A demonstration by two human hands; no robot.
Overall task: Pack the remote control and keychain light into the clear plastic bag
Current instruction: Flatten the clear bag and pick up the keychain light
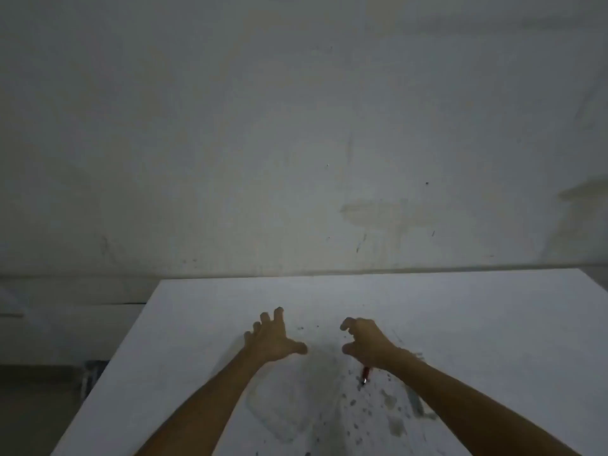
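Note:
Both my bare arms reach out over a white table (493, 324). My left hand (273, 340) hovers with fingers spread and holds nothing. My right hand (365, 340) has its fingers curled and apart, also with nothing in it. A small red keychain light (366, 375) lies on the table just under my right wrist, partly hidden by it. A clear plastic bag (279, 413) lies flat on the table between my forearms, faint and hard to make out. The remote control is not in view.
The table's far edge meets a stained white wall (296, 126). Dark specks and smudges (391, 419) mark the table near my right forearm. The table's left edge drops to a dim floor (39, 406). The picture is dark and blurred.

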